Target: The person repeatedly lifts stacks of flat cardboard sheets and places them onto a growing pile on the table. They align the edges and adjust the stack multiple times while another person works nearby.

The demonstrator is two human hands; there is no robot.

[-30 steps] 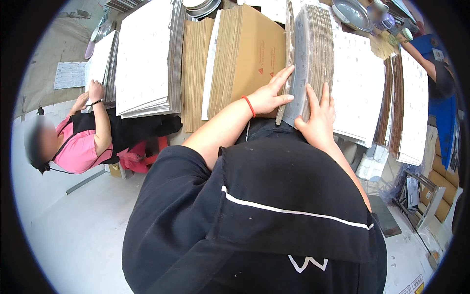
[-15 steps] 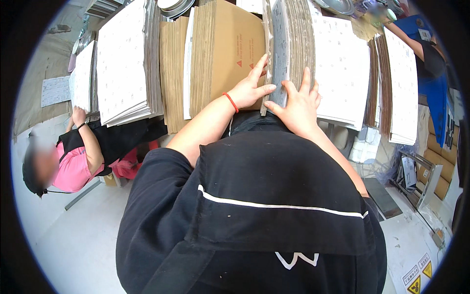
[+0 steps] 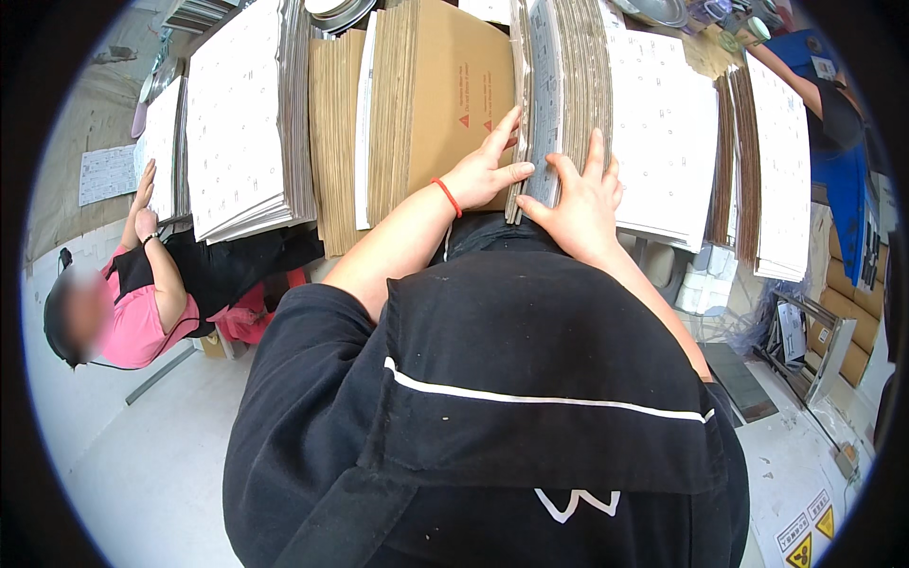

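Before me a thick stack of cardboard sheets (image 3: 585,76) shows its layered edges, with a grey printed face (image 3: 545,104) along its left side. A thin bundle of cardboard sheets (image 3: 521,66) stands apart just left of that face. My left hand (image 3: 481,175), with a red cord at the wrist, has this bundle between its thumb, laid across the near edges, and its stretched fingers on the left. My right hand (image 3: 582,204) rests on the thick stack with fingers spread, its thumb near the bundle's lower end. The fingertips of my left hand are partly hidden.
Brown cardboard (image 3: 454,85) lies to the left, beside white printed sheets (image 3: 232,114). More white sheets (image 3: 658,133) lie to the right. A co-worker in pink (image 3: 151,327) is at far left; another person's arm (image 3: 786,80) reaches in at upper right. A metal frame (image 3: 833,355) stands on the floor.
My hands stay almost in place; slightly more sheet edges show between my left fingers and thumb. At left, the co-worker has raised one hand beside the sheets.
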